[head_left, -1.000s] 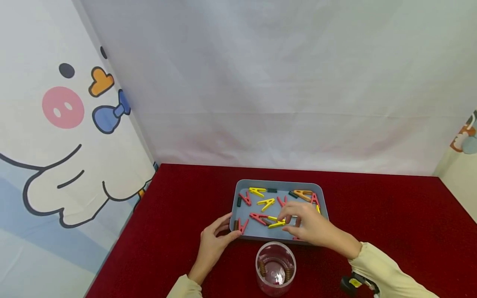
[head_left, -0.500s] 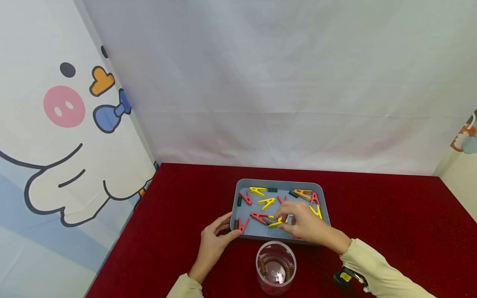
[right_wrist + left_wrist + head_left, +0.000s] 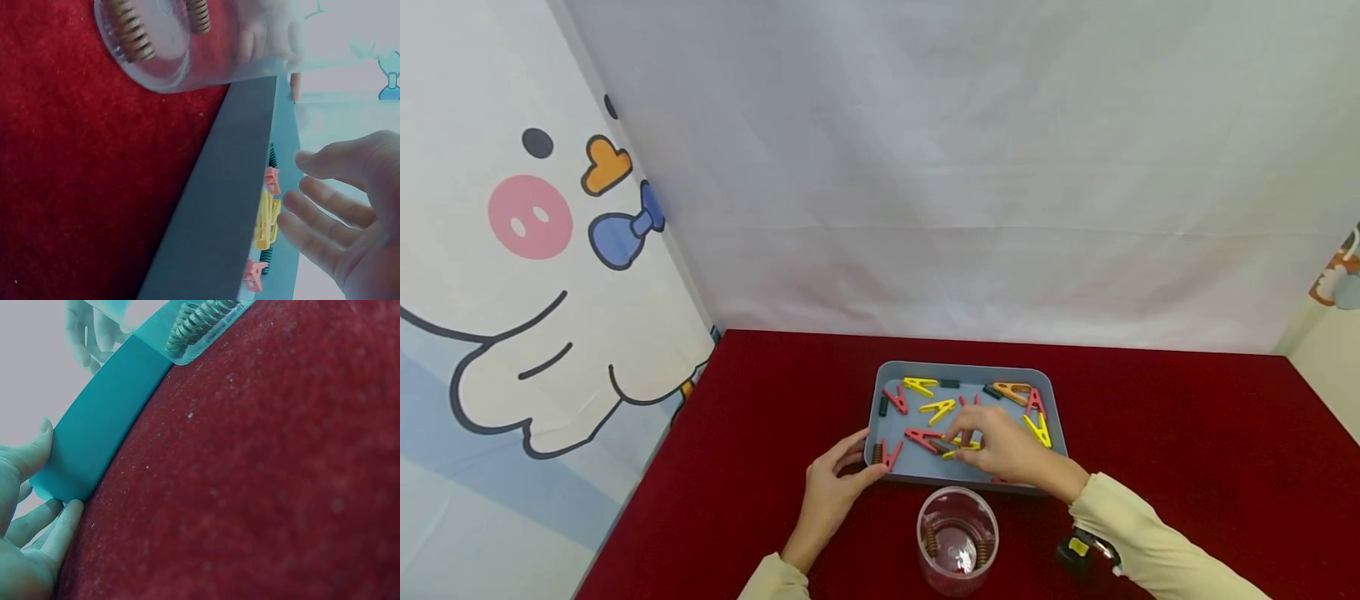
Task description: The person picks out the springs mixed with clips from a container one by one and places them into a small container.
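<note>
A grey-blue tray (image 3: 925, 479) holds several red, yellow and orange spring clamps and several coil springs. My left hand (image 3: 833, 487) holds the tray's front left corner, thumb on the front rim and fingers around the side. Over the tray my right hand (image 3: 1011, 448) hovers with loosely bent fingers, right above a yellow clamp (image 3: 972, 444). The right wrist view shows nothing between its fingertips (image 3: 306, 159). Beside that clamp lie a brown spring (image 3: 938, 447) and a red clamp (image 3: 917, 434). Part of the yellow clamp is hidden by the right hand.
A clear plastic jar (image 3: 958, 579) stands in front of the tray, with brown springs (image 3: 932, 542) inside. Dark red cloth (image 3: 760, 417) covers the table. A white curtain (image 3: 970, 183) hangs behind, and a cartoon-printed cloth (image 3: 482, 292) is at the left.
My right hand has moved left over the tray, coming over the yellow clamp and uncovering another at the right side. The left hand keeps its place on the corner.
</note>
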Tool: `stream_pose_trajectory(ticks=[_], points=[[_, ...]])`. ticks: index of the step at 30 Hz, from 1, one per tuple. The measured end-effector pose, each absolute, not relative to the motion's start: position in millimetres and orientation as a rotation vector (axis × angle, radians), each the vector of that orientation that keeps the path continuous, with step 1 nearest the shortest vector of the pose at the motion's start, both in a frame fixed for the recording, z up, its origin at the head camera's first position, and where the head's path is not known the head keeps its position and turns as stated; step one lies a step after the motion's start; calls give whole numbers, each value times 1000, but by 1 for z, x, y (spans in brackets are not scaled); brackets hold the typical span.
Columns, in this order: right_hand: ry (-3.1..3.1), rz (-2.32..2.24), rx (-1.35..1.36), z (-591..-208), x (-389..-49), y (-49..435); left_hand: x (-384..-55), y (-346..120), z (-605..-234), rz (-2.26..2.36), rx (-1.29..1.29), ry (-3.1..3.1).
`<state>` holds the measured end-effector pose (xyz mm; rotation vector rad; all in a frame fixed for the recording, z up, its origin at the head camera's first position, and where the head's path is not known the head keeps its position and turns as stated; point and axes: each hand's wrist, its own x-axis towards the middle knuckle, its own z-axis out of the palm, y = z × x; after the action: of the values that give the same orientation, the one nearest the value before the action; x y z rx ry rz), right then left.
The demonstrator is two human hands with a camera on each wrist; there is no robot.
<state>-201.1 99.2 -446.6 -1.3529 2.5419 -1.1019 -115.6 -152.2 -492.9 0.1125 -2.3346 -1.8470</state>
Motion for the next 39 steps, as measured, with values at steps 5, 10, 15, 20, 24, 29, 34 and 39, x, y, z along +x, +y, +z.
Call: stream_pose_trajectory(ticks=[5,10,15,20,24,29,34,39], points=[[2537,-1082,-1374,-454,-206,97,-110,-149,-478,-1860,95,-2335],[2539,-1055,-1390,-460,-210,92,-110,-149,-477,-1867,100,-2342],[2549,-1014,-1439,-464,-212,86,-117,-153,-496,-1865,99,-2326],[2564,-991,-1543,-470,-215,81,-122,-156,-513,-1829,124,-2333],[2579,-956,-1544,-472,-217,78,-123,-157,-515,-1828,112,-2329],[2576,-877,-1525,-470,-216,78,-124,-156,-514,-1838,103,-2323],[2585,-835,-1507,-468,-214,77,-123,-157,-513,-1822,109,-2327],[2587,-837,-1504,-467,-213,74,-119,-154,-501,-1811,94,-2329]])
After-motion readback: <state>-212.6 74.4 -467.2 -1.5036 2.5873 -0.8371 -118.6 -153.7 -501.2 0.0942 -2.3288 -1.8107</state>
